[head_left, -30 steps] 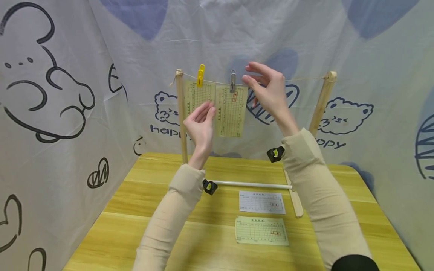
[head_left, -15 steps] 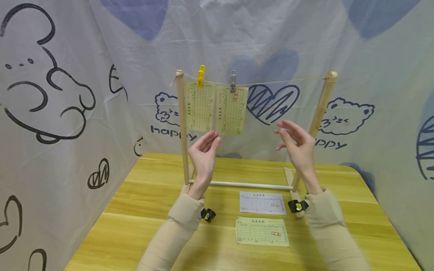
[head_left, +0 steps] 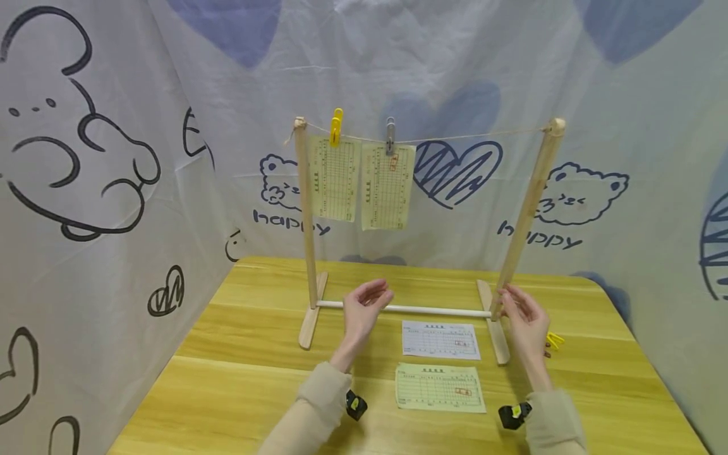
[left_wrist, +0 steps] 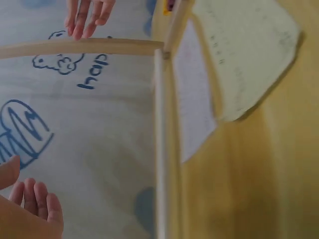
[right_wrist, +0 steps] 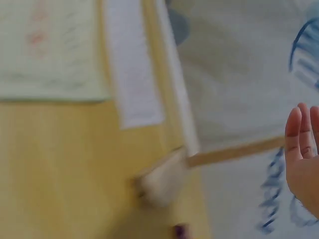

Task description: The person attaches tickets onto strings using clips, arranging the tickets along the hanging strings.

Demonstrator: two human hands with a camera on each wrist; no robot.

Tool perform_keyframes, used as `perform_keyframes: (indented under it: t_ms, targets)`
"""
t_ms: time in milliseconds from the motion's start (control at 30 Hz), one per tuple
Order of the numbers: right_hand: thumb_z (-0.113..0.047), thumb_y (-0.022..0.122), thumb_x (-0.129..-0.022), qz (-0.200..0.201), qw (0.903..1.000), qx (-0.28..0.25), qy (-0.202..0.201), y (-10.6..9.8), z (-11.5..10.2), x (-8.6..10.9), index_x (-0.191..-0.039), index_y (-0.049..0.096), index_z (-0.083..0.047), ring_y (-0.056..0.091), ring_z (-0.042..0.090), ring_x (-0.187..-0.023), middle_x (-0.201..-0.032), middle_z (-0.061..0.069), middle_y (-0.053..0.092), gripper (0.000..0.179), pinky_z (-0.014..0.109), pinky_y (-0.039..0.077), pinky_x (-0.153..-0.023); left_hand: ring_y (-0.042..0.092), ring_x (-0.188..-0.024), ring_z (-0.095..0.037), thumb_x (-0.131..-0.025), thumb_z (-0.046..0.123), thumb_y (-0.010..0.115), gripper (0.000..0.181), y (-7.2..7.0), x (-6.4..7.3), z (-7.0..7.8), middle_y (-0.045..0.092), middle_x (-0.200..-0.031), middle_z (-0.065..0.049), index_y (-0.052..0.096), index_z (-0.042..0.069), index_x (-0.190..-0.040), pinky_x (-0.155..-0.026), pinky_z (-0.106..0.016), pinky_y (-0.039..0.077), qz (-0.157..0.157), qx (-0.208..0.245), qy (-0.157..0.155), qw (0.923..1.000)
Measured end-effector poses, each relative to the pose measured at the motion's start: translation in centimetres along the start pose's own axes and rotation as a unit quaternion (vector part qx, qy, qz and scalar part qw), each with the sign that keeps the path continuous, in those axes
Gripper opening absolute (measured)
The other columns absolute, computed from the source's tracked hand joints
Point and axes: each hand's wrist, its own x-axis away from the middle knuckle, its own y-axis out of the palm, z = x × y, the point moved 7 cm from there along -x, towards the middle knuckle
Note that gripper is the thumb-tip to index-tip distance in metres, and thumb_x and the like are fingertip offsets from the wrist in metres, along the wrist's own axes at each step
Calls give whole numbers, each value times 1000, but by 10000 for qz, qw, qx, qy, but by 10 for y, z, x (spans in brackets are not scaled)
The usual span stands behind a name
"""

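My left hand hovers over the table in front of the rack's white crossbar, fingers loosely bent and holding nothing. By the rack's right post, my right hand also holds nothing; its relaxed fingers show in the right wrist view. Beside it lie a yellow clothespin and small brown things partly hidden by the hand. Two pale yellow-green printed slips hang on the string: the left slip under a yellow clothespin, the right slip under a grey clothespin.
On the wooden table a white slip lies behind a pale green slip, both with red stamps. Wooden posts, such as the left post, carry the string. A patterned cloth hangs behind.
Both hands have come down from the hanging slips to near the table, the right one also moving rightward. The yellow clothespin on the table has come into view.
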Motion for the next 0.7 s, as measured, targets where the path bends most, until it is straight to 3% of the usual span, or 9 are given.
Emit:
perform_keyframes:
  t_ms: [167,333,433,533,700]
  targets:
    - [2,60,-98,383,9982,-220,414,-33,28,16,-111,71,-7,71,4,-77,-91,-8,77,19,16,56,-61,69,-94,-14,-86,1,76,36,11,13,-35,69,-117,-30,66,-10,-119,-80,-14,57,-511,-170,-312,9981]
    - [-4,62,-98,705,9915,-361,1029,-55,48,29,-111,72,-11,69,5,-75,-91,-8,77,18,18,56,-61,71,-97,-22,-86,-2,76,38,30,31,-59,68,-116,-32,65,-12,-120,-81,-17,58,-1282,-384,-560,9894]
    - [-8,64,-98,780,9844,-422,1519,-62,57,34,-112,72,-14,65,5,-72,-90,-9,76,17,18,54,-60,72,-97,-24,-86,-3,75,38,45,42,-68,68,-117,-33,64,-13,-121,-82,-21,60,-1800,-406,-715,9802]
    - [-10,65,-98,838,9756,-512,1962,-67,66,38,-118,70,-11,59,7,-69,-87,-8,75,21,19,50,-57,73,-92,-19,-85,-5,74,36,60,52,-77,69,-116,-32,65,-12,-119,-82,-23,61,-2299,-398,-992,9673]
    - [-12,66,-97,926,9642,-486,2439,-74,78,42,-126,68,-7,57,7,-68,-85,-7,74,30,20,47,-55,74,-86,-15,-83,-9,74,32,76,64,-89,72,-111,-29,69,-8,-114,-83,-25,61,-2875,-345,-1537,9447]
